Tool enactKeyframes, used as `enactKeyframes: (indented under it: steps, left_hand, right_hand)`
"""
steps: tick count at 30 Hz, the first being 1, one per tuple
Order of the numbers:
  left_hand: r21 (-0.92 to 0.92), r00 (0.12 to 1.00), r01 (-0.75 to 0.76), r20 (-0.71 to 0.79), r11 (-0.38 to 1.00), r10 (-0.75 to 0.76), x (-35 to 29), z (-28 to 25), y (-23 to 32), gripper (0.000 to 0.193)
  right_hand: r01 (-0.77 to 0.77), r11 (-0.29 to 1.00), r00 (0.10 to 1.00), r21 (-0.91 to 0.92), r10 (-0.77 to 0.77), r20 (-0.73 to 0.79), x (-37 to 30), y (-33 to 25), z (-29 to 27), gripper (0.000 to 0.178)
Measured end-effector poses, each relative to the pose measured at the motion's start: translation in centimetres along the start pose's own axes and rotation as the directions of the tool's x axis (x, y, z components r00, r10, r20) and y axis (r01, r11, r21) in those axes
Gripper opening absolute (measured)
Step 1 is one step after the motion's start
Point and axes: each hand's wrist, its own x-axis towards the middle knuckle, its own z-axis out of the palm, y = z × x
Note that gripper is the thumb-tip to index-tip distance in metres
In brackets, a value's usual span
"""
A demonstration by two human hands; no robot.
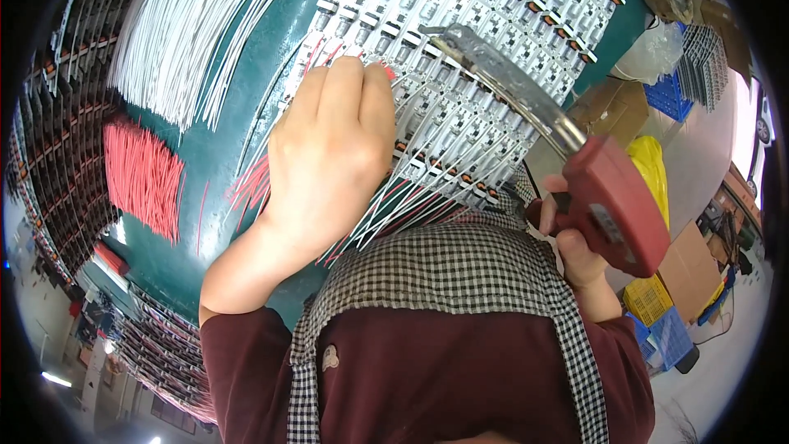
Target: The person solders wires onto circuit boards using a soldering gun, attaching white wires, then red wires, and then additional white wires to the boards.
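A wide fisheye view, straight off the wearer's head, peered steeply down from above the near edge of the worktop (152, 263), so close that the left hand (333, 127) loomed mid-frame, floor (699, 140) showing past the right edge!

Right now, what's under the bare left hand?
Around the bare left hand show a white component-covered panel, thin red wires and green tabletop. Whatever lies directly beneath is covered.
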Motion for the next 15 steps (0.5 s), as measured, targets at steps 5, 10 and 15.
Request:
enactKeyframes:
  steps: [5, 10, 15]
  left_hand:
    - [-0.013, 1.000, 0.021, -0.019, 1.000, -0.021, 0.0, 0.1, 0.0, 0.010]
    - [-0.039, 0.994, -0.032, -0.106, 0.999, 0.028, 0.0, 0.3, 0.0, 0.013]
    - [-0.076, 0.994, -0.062, -0.097, 0.995, 0.055, -0.2, 0.7, 0.5, 0.014]
  right_hand:
    - [0.045, 0.968, 0.999, 0.247, -0.049, 0.012, 0.2, 0.4, 0.1, 0.056]
    - [0.061, 0.983, 0.998, 0.171, -0.065, 0.019, 0.2, 0.6, -0.1, 0.057]
    - [0.027, 0.991, 0.999, 0.127, -0.023, -0.033, 0.0, 1.1, 0.0, 0.056]
